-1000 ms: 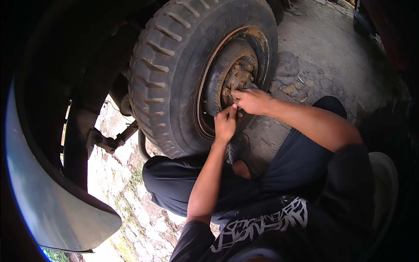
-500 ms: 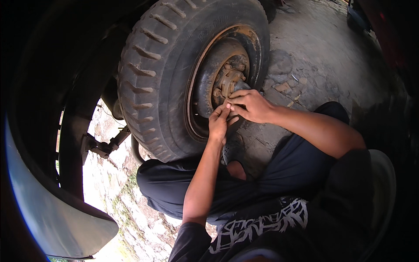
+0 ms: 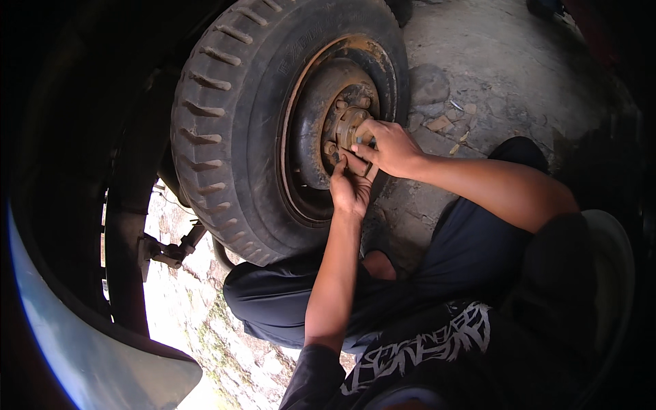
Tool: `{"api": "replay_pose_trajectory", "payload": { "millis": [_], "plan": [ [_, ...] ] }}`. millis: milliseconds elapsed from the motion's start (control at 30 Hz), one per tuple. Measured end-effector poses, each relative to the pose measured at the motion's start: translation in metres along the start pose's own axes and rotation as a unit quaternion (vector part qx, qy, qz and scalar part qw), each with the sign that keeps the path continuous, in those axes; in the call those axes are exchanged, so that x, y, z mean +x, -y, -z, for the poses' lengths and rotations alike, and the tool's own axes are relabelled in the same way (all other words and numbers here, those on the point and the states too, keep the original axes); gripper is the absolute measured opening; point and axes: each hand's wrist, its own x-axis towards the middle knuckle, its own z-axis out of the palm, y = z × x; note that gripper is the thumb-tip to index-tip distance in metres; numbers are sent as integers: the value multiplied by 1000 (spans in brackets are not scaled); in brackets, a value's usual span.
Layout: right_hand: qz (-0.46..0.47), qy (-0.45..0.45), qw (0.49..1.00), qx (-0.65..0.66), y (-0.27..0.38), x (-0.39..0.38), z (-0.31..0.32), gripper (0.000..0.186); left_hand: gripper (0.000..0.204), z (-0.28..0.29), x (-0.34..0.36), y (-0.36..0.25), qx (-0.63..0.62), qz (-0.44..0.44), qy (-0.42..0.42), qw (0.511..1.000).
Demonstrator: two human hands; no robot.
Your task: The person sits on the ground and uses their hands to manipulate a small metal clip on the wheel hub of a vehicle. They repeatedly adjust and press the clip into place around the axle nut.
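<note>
A large black tyre (image 3: 232, 130) with deep tread stands in front of me on a rusty wheel rim (image 3: 292, 102). Bolts ring the hub (image 3: 348, 123) at its centre. Below the hub, my left hand (image 3: 352, 193) is turned palm up, its thumb and fingers around a small reddish-brown piece (image 3: 355, 162) whose kind I cannot make out. My right hand (image 3: 393, 147) is at the hub's outer end, fingers curled. A bit of blue-grey shows beneath them; what they grip is mostly hidden.
Dark vehicle bodywork arches over the left, with a curved pale panel (image 3: 102, 355) at lower left. A metal linkage (image 3: 167, 249) hangs behind the tyre. Stones and a brownish chip (image 3: 439, 124) lie on the rough ground at right. My bent legs (image 3: 280, 294) are close to the wheel.
My hands were together at the fingertips below the hub. Now the right has moved up onto the hub's end, and the left has turned palm up, with the reddish-brown piece showing.
</note>
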Motion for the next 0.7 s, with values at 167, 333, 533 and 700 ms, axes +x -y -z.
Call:
{"api": "replay_pose_trajectory", "payload": {
  "millis": [167, 333, 533, 700],
  "plan": [
    [6, -4, 999, 46, 26, 2, 14, 40, 31, 30, 29, 22, 1, -101, 9, 995],
    [15, -5, 998, 66, 24, 0, 29, 40, 21, 16, 30, 36, 166, -178, -119, 963],
    [36, -18, 997, 73, 28, 1, 27, 37, 28, 5, 31, 25, 75, -141, -138, 978],
    [44, -7, 995, 91, 41, 4, 30, 34, 30, 22, 35, 24, 80, -132, -115, 981]
  ]
}}
